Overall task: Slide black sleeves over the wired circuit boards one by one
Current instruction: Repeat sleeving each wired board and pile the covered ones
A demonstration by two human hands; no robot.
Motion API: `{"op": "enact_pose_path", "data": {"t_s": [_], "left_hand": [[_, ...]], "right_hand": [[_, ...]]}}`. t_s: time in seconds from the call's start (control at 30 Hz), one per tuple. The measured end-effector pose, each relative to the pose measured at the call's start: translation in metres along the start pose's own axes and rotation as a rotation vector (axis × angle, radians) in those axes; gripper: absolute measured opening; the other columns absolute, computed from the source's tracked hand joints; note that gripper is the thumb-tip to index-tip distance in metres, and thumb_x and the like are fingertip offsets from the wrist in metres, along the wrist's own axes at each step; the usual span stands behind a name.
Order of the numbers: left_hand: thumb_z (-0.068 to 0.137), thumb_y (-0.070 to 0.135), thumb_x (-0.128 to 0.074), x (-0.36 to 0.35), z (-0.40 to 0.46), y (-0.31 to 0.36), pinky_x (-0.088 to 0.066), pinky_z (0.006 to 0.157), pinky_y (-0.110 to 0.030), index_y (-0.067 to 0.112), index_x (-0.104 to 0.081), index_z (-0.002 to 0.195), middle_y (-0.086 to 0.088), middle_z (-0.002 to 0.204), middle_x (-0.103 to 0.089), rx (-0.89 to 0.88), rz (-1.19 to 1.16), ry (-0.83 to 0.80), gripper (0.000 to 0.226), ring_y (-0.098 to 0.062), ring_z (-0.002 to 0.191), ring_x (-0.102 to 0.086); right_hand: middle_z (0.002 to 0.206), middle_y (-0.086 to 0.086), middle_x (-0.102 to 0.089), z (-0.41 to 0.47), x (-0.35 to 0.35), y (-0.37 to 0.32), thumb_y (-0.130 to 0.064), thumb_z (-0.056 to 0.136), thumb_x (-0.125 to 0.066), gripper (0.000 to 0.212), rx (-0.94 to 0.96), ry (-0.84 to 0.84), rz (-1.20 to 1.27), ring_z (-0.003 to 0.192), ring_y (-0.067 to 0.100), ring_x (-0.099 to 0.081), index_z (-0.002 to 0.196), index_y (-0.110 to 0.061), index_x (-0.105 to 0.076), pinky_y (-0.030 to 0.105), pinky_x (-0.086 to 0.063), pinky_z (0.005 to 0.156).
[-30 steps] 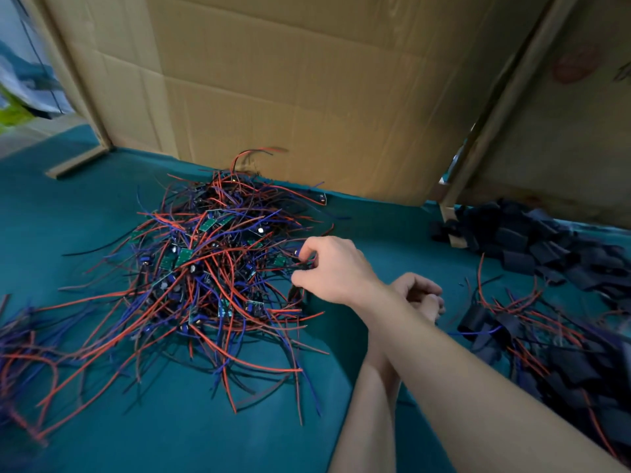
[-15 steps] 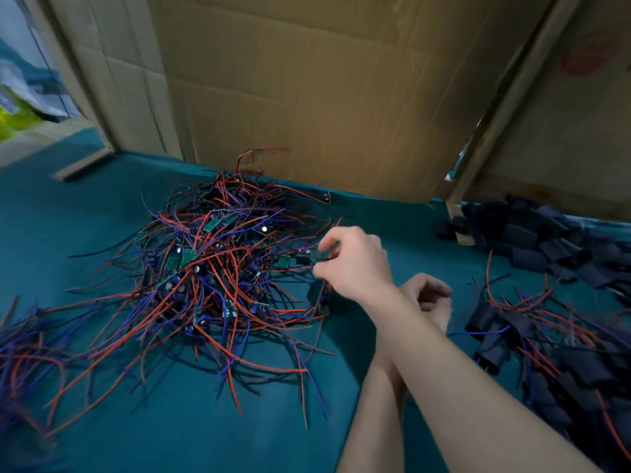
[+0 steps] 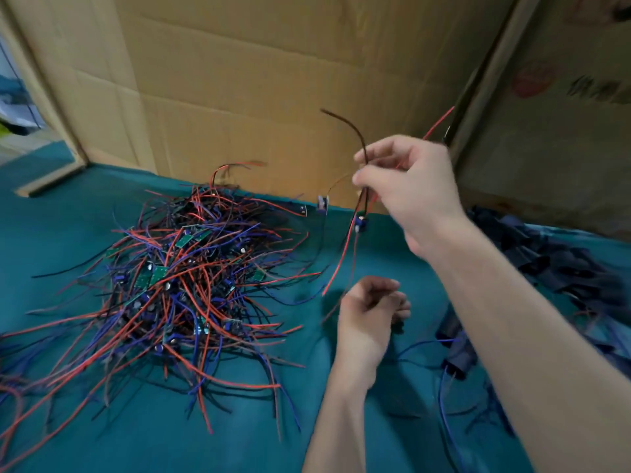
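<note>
A tangled pile of wired circuit boards (image 3: 170,285), small green boards with red, blue and black leads, lies on the teal table (image 3: 222,442) at the left. My right hand (image 3: 409,192) is raised above the table and pinches the leads of one wired circuit board (image 3: 361,224), which dangles below my fingers. Its red and black wires stick up and hang down. My left hand (image 3: 368,312) hovers lower with fingers curled; a small dark piece, apparently a black sleeve (image 3: 397,324), shows under the fingertips, mostly hidden.
Loose black sleeves (image 3: 546,254) are heaped at the right. Boards with sleeves on them (image 3: 457,356) lie near my right forearm. Cardboard walls (image 3: 256,97) close off the back. More wires (image 3: 10,387) lie at the left edge.
My right hand has lifted up and to the right from the pile's edge, pulling one wired board free. The left hand stays curled in about the same spot.
</note>
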State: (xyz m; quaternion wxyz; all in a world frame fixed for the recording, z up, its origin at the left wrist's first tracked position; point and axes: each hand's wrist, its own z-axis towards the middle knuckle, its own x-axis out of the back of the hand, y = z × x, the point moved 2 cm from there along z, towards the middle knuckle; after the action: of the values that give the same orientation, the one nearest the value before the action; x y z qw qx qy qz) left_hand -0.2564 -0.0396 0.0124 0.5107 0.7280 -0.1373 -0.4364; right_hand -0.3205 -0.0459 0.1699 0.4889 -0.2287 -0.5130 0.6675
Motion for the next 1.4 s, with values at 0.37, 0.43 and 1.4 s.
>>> {"op": "enact_pose_path", "data": {"t_s": [0.37,0.43,1.4], "left_hand": [[0.102,0.047,-0.035,0.013,0.000,0.018,-0.058,0.074,-0.031,0.005,-0.066,0.106,-0.017,0.100,-0.074,0.168,-0.326,0.021,0.052,-0.027,0.083,-0.074],[0.101,0.046,-0.036,0.014,-0.001,0.018,-0.058,0.070,-0.029,0.004,-0.075,0.091,-0.017,0.095,-0.075,0.192,-0.306,-0.051,0.058,-0.026,0.081,-0.074],[0.088,0.034,-0.056,0.002,-0.007,0.024,-0.058,0.076,-0.034,0.017,-0.066,0.095,-0.008,0.095,-0.067,0.145,-0.465,-0.188,0.020,-0.019,0.083,-0.065]], "right_hand": [[0.080,0.005,-0.072,0.004,0.011,-0.025,0.013,0.079,-0.071,0.025,-0.087,-0.191,0.256,0.087,0.025,-0.072,0.083,-0.011,-0.072,0.040,-0.056,0.082],[0.082,0.004,-0.073,0.012,0.007,-0.043,0.014,0.076,-0.074,0.027,0.004,-0.211,0.189,0.087,0.025,-0.073,0.082,-0.013,-0.073,0.033,-0.055,0.078],[0.073,0.011,-0.071,-0.075,0.041,0.057,0.007,0.087,-0.071,0.012,-0.396,-0.075,0.218,0.070,0.023,-0.068,0.085,-0.004,-0.075,0.035,-0.058,0.074]]}}
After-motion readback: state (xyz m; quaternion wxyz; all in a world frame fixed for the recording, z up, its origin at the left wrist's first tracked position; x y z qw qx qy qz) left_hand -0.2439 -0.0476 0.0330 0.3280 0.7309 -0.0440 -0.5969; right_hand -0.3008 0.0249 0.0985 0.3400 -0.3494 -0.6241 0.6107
